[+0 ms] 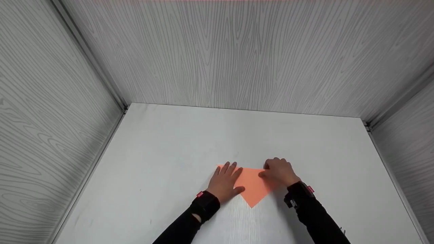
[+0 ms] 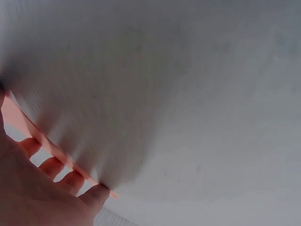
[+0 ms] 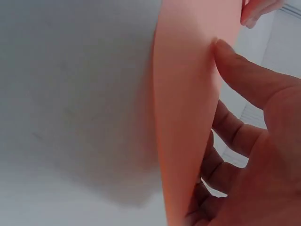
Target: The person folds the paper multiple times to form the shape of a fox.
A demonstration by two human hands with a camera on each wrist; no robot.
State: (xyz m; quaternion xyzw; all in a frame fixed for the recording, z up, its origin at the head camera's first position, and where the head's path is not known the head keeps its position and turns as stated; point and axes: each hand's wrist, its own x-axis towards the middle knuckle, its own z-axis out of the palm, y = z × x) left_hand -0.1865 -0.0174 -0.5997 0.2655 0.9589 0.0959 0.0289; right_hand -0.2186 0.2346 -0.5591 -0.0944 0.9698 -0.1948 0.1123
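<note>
An orange sheet of paper (image 1: 251,189), folded to a triangle, lies on the white table with one corner toward the person. Spread flat over its left part, the left hand (image 1: 222,184) presses it down with straight fingers. In the left wrist view those fingertips line up along the paper's (image 2: 16,117) long edge. At the right part, the right hand (image 1: 279,171) has its fingers curled at the far edge. The right wrist view shows its thumb (image 3: 237,70) on the paper's (image 3: 181,113) face, with the other fingers at the far edge, partly hidden behind the sheet.
The white tabletop (image 1: 176,135) reaches back to a grey wood-grain panel (image 1: 217,61). Similar panels stand along the left side (image 1: 44,118) and the right side (image 1: 410,135). Both wrists wear black bands over dark sleeves.
</note>
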